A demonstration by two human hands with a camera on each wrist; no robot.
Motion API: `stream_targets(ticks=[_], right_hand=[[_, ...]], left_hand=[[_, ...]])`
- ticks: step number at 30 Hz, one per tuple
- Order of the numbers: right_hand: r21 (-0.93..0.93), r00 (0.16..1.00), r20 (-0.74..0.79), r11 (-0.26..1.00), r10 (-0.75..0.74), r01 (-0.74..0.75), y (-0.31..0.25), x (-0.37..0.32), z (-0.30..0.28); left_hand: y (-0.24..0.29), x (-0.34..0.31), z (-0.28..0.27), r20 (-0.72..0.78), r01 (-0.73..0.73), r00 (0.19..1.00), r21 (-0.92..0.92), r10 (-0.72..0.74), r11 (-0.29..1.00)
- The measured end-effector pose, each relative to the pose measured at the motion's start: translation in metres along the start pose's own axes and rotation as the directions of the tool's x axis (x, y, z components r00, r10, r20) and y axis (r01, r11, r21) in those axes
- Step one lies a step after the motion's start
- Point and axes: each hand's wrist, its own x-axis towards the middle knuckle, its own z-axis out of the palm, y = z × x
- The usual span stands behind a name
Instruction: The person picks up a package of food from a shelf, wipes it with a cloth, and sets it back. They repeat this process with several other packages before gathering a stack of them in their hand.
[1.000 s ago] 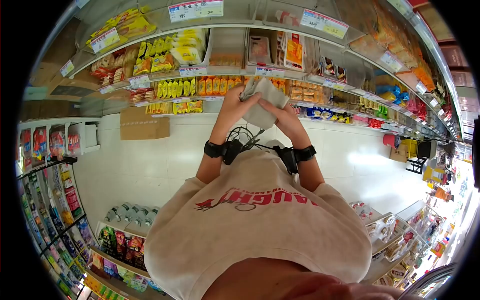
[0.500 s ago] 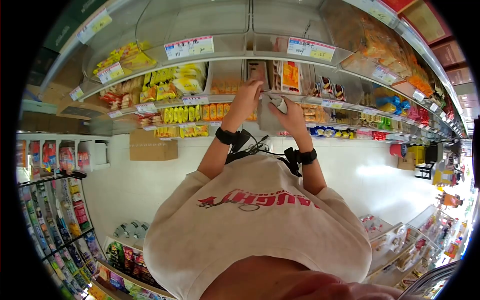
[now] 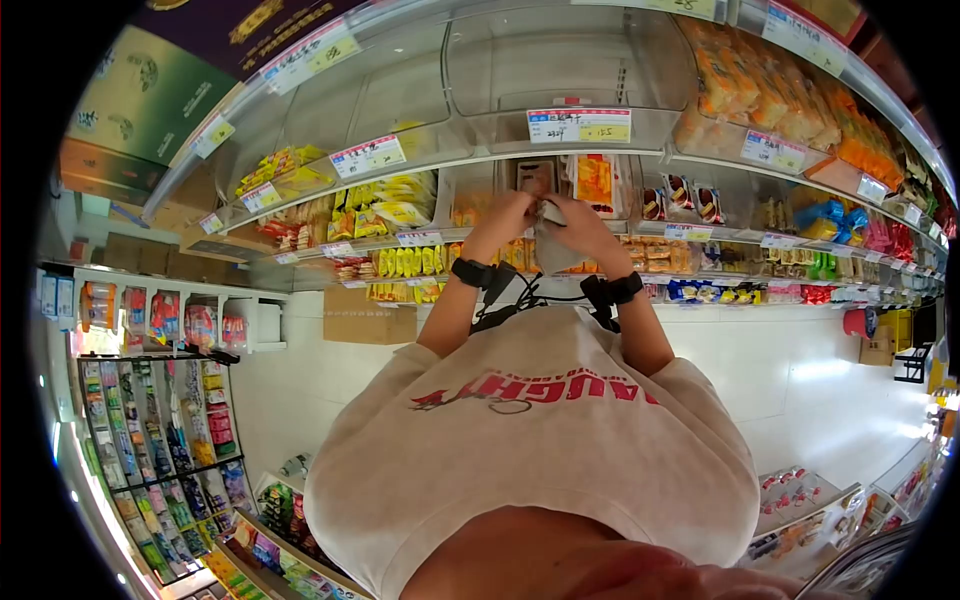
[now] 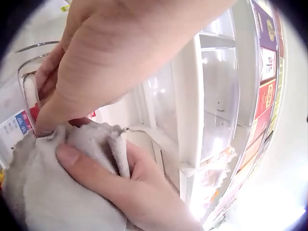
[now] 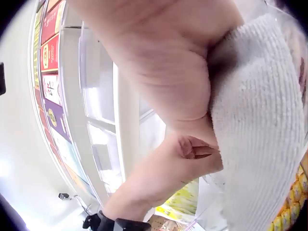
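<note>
A grey cloth (image 3: 562,256) hangs from my right hand (image 3: 582,228), whose thumb presses on its folds in the left wrist view. Close beside it, my left hand (image 3: 500,226) is at the front edge of a clear bin. In the left wrist view my left hand (image 4: 106,62) has its fingers bent near the bin's rim and a red and white strip, with a fingertip at the top of the cloth (image 4: 43,178). What lies between those fingers is hidden. A packet (image 3: 536,176) lies in the bin just beyond both hands.
Clear bins of snacks fill the shelves, with orange packets (image 3: 596,182) right of the hands and yellow packets (image 3: 404,198) left. Price tags (image 3: 578,125) line the shelf above. A cardboard box (image 3: 368,318) stands on the floor (image 3: 720,360).
Both hands have moved from near the body to the bin's edge. The cloth, spread between them a second ago, now hangs from my right hand. The shelf view has shifted.
</note>
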Motion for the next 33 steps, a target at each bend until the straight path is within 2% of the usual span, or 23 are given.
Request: stream_targets(ticks=[3, 6, 9, 12, 15, 18, 21, 24, 27, 30, 33], right_hand=[[0.202, 0.996, -0.091, 0.979, -0.009, 0.027, 0.001, 0.000, -0.012], [0.236, 0.985, -0.061, 0.961, 0.160, -0.142, -0.011, -0.002, -0.036], [0.376, 0.936, -0.078, 0.880, 0.343, -0.291, 0.003, -0.003, -0.036], [0.502, 0.943, -0.218, 0.857, 0.252, -0.112, 0.015, -0.005, -0.031], [0.557, 0.910, -0.330, 0.830, 0.252, -0.028, 0.011, -0.009, -0.038], [0.614, 0.823, -0.393, 0.783, 0.410, -0.097, 0.007, -0.011, -0.037], [0.662, 0.814, -0.340, 0.734, 0.471, -0.148, 0.004, -0.013, -0.039], [0.582, 0.772, -0.482, 0.810, 0.415, -0.071, -0.012, -0.011, -0.036], [0.622, 0.766, -0.387, 0.758, 0.514, -0.194, -0.020, -0.015, -0.040], [0.572, 0.660, -0.645, 0.816, 0.386, 0.081, -0.026, -0.014, -0.029], [0.415, 0.816, -0.559, 0.902, 0.150, 0.119, -0.065, -0.018, -0.019]], left_hand=[[0.011, -0.001, -0.008, -0.112, 0.010, 0.994, -0.086, -0.020, 0.996], [0.001, 0.001, -0.004, -0.174, 0.041, 0.983, -0.058, -0.050, 0.997], [0.019, 0.003, -0.021, -0.124, 0.216, 0.965, -0.139, -0.233, 0.967], [0.014, 0.001, -0.017, -0.222, 0.135, 0.951, -0.322, -0.213, 0.937], [0.022, -0.002, -0.028, -0.180, 0.110, 0.976, -0.060, -0.119, 0.992], [0.033, -0.005, -0.034, -0.321, -0.008, 0.946, -0.170, -0.048, 0.985], [0.031, -0.010, -0.036, -0.297, -0.011, 0.953, -0.245, -0.064, 0.969], [0.023, -0.015, -0.032, -0.189, -0.028, 0.979, -0.503, -0.079, 0.864], [0.031, -0.022, -0.036, -0.311, -0.057, 0.947, -0.421, -0.085, 0.905], [0.054, -0.034, -0.049, -0.420, -0.076, 0.905, -0.320, -0.069, 0.944], [0.068, -0.040, -0.053, -0.575, -0.271, 0.809, -0.180, 0.122, 0.946]])
